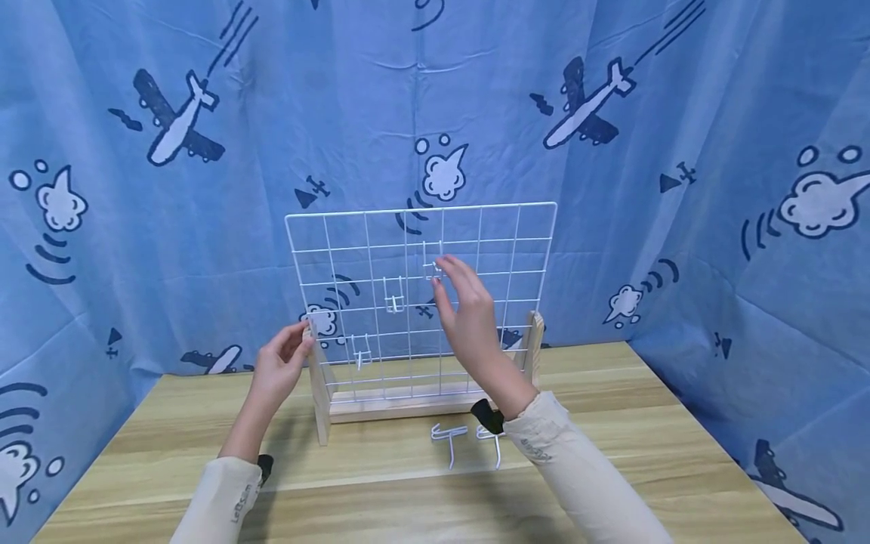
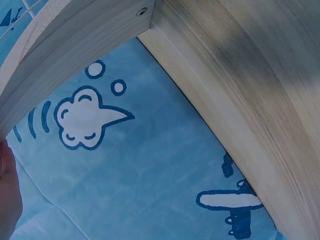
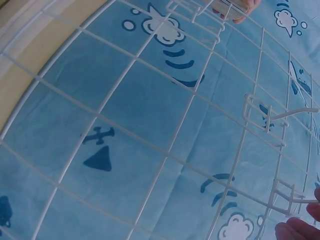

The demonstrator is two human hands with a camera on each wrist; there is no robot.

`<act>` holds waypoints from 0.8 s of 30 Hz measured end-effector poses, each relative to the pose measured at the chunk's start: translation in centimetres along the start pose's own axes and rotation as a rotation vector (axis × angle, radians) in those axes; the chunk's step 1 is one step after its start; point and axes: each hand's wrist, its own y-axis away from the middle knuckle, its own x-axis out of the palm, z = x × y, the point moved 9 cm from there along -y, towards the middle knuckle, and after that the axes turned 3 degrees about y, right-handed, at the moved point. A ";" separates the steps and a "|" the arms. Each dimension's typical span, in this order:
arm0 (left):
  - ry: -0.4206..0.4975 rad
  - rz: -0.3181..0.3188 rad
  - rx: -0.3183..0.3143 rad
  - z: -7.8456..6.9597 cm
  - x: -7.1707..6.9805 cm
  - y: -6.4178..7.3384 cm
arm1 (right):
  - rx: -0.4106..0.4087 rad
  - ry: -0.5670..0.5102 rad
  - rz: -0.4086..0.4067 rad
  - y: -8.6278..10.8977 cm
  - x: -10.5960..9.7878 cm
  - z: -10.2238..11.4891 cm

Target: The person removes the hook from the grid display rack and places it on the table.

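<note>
- Head view: a white wire grid (image 1: 408, 308) stands upright in a wooden stand with a left post (image 1: 317, 393), a right post (image 1: 536, 340) and a base bar (image 1: 394, 408). The stand rests on a wood-grain tabletop (image 1: 381, 491), before a blue printed curtain (image 1: 353, 91).
- Head view, hooks: three white hooks hang on the grid in a rising diagonal: lower hook (image 1: 361, 357) near the left post, middle hook (image 1: 394, 304), and upper hook (image 1: 430, 267) on the second horizontal wire from the top. Two loose hooks (image 1: 450, 434) lie on the tabletop in front of the base bar; the right forearm partly covers one.
- Head view, left hand (image 1: 280, 363): thumb and fingers pinch the upper end of the left post.
- Head view, right hand (image 1: 469, 317): thumb and index finger are bent, with a small gap between their tips, at the upper hook. Whether they grip it cannot be told.
- Left wrist view: the left post crosses the upper left, with a screw (image 2: 142, 11) near its lower end. Part of the left hand touches its edge; the full grip is out of frame.
- Right wrist view: the grid runs diagonally. The upper hook's prong reaches the right fingertips at the lower right; firm hold cannot be confirmed. The middle hook's prong projects clear of the fingers. At the top, the left hand's fingers lie on the left post.
</note>
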 end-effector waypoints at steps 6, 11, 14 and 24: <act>0.003 0.004 -0.001 0.0 0.1 0.0 | -0.020 0.004 -0.019 -0.1 0.0 0.2; 0.013 0.002 0.000 0.1 0.1 0.0 | -0.038 0.008 -0.027 -0.3 0.0 0.4; 0.020 0.001 -0.007 0.1 0.1 0.1 | -0.044 0.009 -0.029 -0.4 0.0 0.6; 0.030 0.003 0.003 -0.1 0.1 0.1 | -0.036 0.021 -0.021 -0.8 0.1 1.0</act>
